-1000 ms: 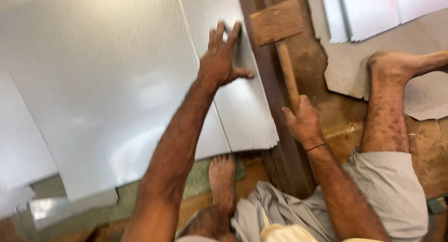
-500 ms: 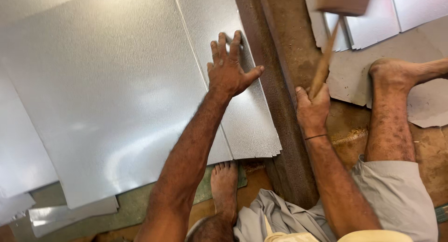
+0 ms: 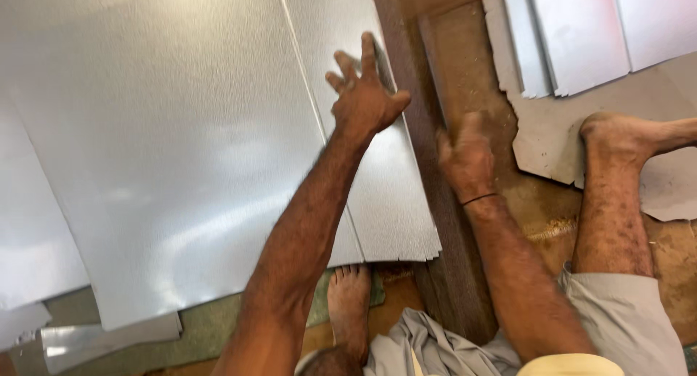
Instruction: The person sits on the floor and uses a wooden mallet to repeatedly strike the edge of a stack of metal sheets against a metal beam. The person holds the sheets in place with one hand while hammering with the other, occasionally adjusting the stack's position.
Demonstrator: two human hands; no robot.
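My left hand (image 3: 365, 93) lies flat with fingers spread on the right edge of a narrow stack of shiny metal sheets (image 3: 396, 209), beside a dark wooden beam (image 3: 446, 274). My right hand (image 3: 466, 156) is a blurred fist over the beam, just right of the left hand. The wooden mallet it gripped earlier is lost in motion blur and cannot be made out. A larger metal sheet (image 3: 174, 144) fills the left of the view.
My bare left foot (image 3: 348, 303) rests below the sheet stack and my right leg (image 3: 617, 194) stretches right of the beam. More metal sheets (image 3: 581, 35) lie at the top right, with a ragged cut piece (image 3: 548, 158) on the brown floor.
The right hand swung down from a raised position, and the mallet head has left clear view. The left hand stayed pressed on the sheets.
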